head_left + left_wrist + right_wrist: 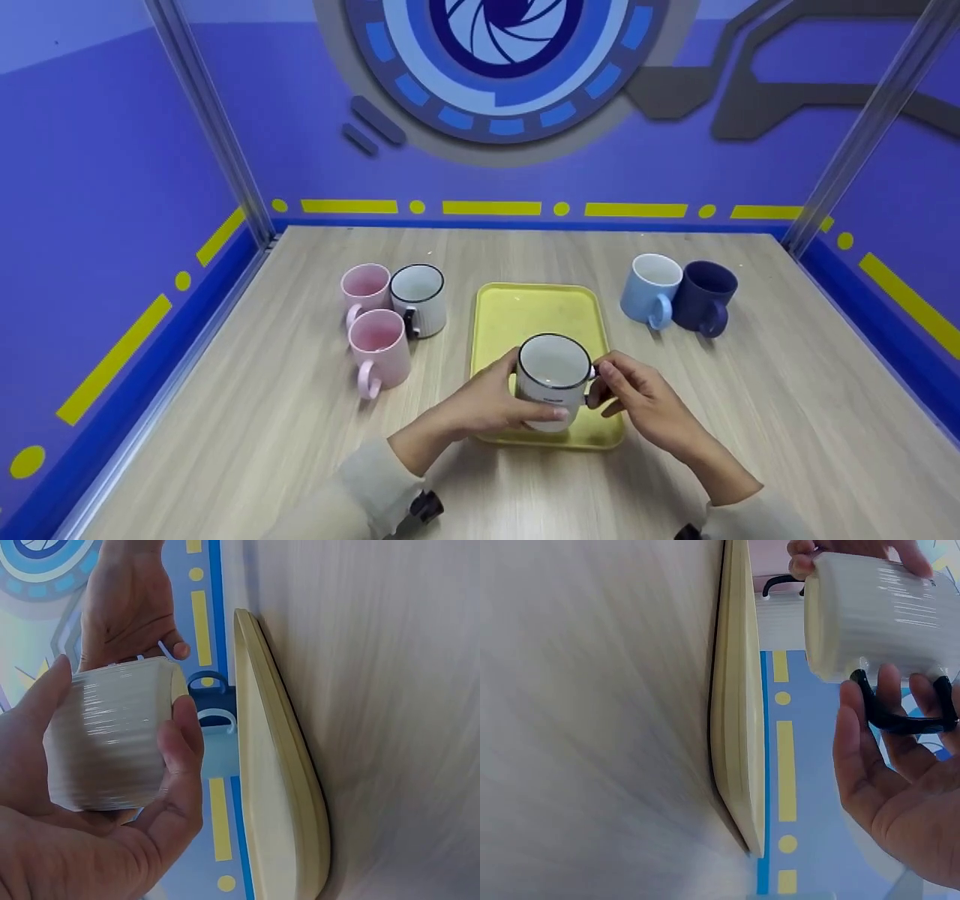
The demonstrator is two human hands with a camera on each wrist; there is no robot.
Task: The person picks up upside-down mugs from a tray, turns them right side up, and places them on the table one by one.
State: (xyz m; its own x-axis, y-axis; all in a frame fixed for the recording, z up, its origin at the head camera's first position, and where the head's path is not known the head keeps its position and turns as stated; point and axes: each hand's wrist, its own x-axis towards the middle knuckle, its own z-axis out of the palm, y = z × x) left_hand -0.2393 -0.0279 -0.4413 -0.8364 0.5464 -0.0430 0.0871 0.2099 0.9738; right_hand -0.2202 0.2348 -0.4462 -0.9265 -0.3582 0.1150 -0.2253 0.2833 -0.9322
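Observation:
A white ribbed mug [553, 367] with a black rim and black handle [904, 722] is held upright above the near part of a yellow tray [536, 307]. My left hand [491, 401] grips its body from the left, with the thumb across the near side. On the other side my right hand [646, 401] has its fingers curled at the handle. The right wrist view shows those fingertips by the mug wall, within the handle's loop. In the left wrist view the mug's ribbed body [112, 735] hides the handle.
Left of the tray stand two pink mugs [386, 356] and another white mug [427, 311] with a black rim, close together. To the right, a light blue mug [645, 296] and a navy mug [697, 300] stand side by side. Blue walls [300, 172] enclose the wooden table [247, 420].

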